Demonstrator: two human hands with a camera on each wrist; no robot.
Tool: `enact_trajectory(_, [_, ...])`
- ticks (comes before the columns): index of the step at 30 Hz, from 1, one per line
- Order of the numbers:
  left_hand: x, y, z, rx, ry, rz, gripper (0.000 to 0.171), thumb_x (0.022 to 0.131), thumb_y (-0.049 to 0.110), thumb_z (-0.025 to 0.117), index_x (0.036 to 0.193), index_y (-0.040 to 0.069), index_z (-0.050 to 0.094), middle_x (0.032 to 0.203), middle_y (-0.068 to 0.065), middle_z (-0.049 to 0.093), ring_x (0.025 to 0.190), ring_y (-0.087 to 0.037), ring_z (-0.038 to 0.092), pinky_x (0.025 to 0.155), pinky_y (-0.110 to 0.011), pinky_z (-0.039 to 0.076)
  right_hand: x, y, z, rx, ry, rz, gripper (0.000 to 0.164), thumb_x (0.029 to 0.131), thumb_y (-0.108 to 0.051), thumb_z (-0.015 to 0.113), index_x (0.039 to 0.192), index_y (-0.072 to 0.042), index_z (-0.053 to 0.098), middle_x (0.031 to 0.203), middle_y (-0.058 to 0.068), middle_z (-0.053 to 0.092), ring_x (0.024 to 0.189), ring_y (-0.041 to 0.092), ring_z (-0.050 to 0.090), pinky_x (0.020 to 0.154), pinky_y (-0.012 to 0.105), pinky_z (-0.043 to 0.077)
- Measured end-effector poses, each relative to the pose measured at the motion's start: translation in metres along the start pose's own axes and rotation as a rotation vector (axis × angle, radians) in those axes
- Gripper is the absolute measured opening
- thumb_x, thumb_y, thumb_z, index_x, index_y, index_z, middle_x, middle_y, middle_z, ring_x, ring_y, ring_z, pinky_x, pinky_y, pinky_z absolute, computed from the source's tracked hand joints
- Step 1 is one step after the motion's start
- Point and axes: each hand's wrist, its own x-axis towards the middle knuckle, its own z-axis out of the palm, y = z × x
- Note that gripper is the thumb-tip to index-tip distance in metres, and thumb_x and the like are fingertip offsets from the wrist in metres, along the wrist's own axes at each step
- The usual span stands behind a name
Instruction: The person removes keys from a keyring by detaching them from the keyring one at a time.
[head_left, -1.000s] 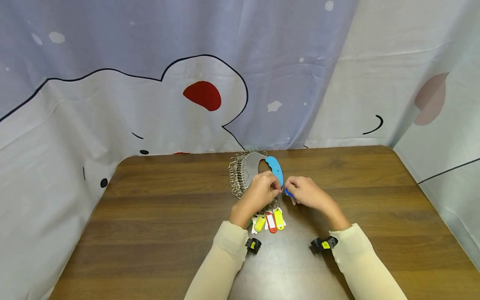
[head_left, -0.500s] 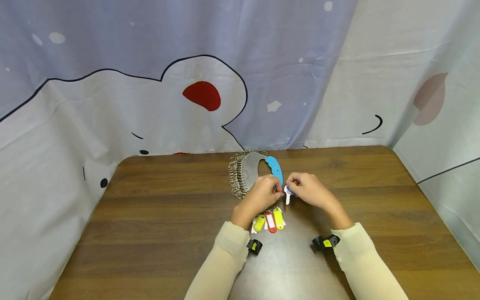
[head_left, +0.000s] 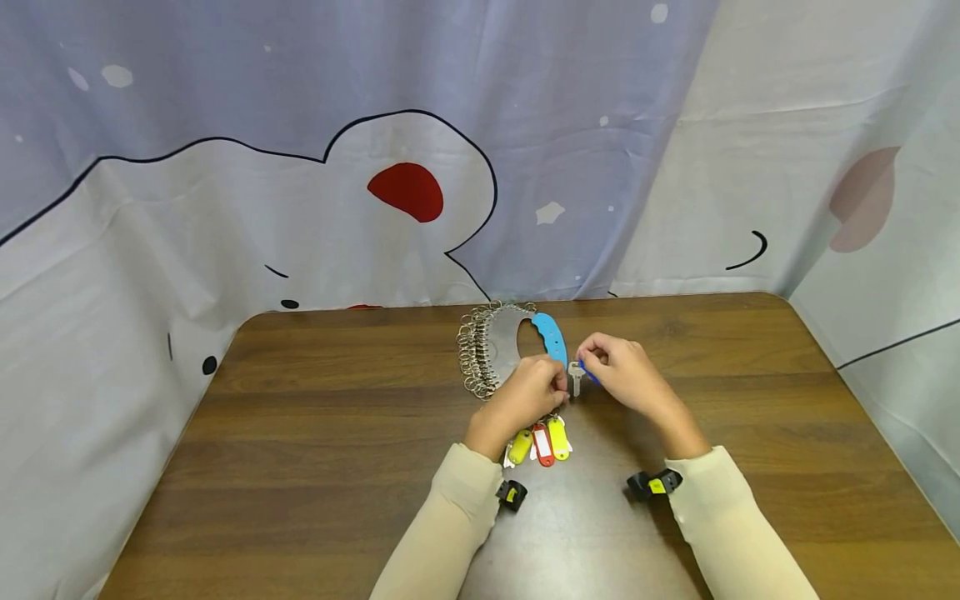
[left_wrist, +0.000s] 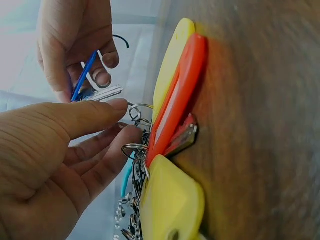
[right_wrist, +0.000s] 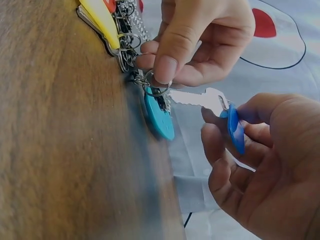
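Note:
A silver key (head_left: 576,380) on a blue key tag (right_wrist: 236,131) is held by my right hand (head_left: 622,372), its thumb and fingers pinching the tag. In the right wrist view, the key's blade points toward my left hand (head_left: 525,390). There the left thumb and fingertips pinch a small metal split ring (right_wrist: 159,95). Behind the hands lies a curved grey metal plate (head_left: 502,342) with many rings along its outer edge and a blue grip (head_left: 551,335). My left hand hides its lower end. Below that hand lie two yellow tags (head_left: 557,438) and a red tag (head_left: 543,445) with keys.
The brown wooden table (head_left: 337,467) ends at a back edge just behind the plate. A patterned curtain (head_left: 247,208) hangs behind it and along the sides. Each wrist wears a black camera (head_left: 513,495).
My right hand has moved slightly up and away with the blue tag, so the key now shows, hanging below it. My left hand has shifted slightly right and down.

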Motion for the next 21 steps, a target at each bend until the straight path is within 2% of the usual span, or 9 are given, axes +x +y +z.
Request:
enact_trajectory(7, [0.0, 0.002, -0.001, 0.008, -0.015, 0.005, 0.009, 0.079, 0.006, 0.074, 0.078, 0.011, 0.066, 0.08, 0.0, 0.065, 0.072, -0.008, 0.056, 0.064, -0.018, 0.049, 0.0, 0.0, -0.001, 0.037, 0.064, -0.005, 0.012, 0.095, -0.018, 0.06, 0.091, -0.009, 0.068, 0.072, 0.004, 0.065, 0.064, 0.017, 0.055, 0.058, 0.034, 0.045])
enact_trajectory(13, [-0.001, 0.0, -0.006, 0.004, 0.027, -0.008, 0.013, 0.078, -0.002, 0.068, 0.087, 0.007, 0.068, 0.086, -0.002, 0.067, 0.078, -0.011, 0.06, 0.07, -0.022, 0.052, 0.002, 0.003, -0.002, 0.094, 0.114, -0.002, 0.015, 0.095, -0.018, 0.061, 0.093, -0.005, 0.068, 0.084, 0.009, 0.071, 0.078, 0.018, 0.065, 0.066, 0.036, 0.053])
enact_trajectory(16, [-0.003, -0.002, -0.011, 0.004, 0.049, -0.016, 0.013, 0.08, -0.002, 0.067, 0.089, 0.006, 0.069, 0.088, -0.003, 0.066, 0.081, -0.013, 0.06, 0.072, -0.024, 0.053, 0.003, 0.005, -0.002, 0.12, 0.146, 0.013, 0.016, 0.095, -0.018, 0.061, 0.092, -0.003, 0.067, 0.083, 0.011, 0.071, 0.077, 0.018, 0.066, 0.063, 0.032, 0.055])
enact_trajectory(21, [-0.007, -0.007, -0.022, 0.007, 0.107, -0.034, 0.012, 0.081, -0.003, 0.064, 0.09, 0.005, 0.067, 0.087, -0.005, 0.064, 0.08, -0.015, 0.06, 0.072, -0.025, 0.054, 0.003, 0.01, -0.002, 0.191, 0.18, 0.052, 0.022, 0.096, -0.02, 0.06, 0.093, 0.0, 0.066, 0.081, 0.014, 0.071, 0.069, 0.014, 0.063, 0.055, 0.019, 0.05])
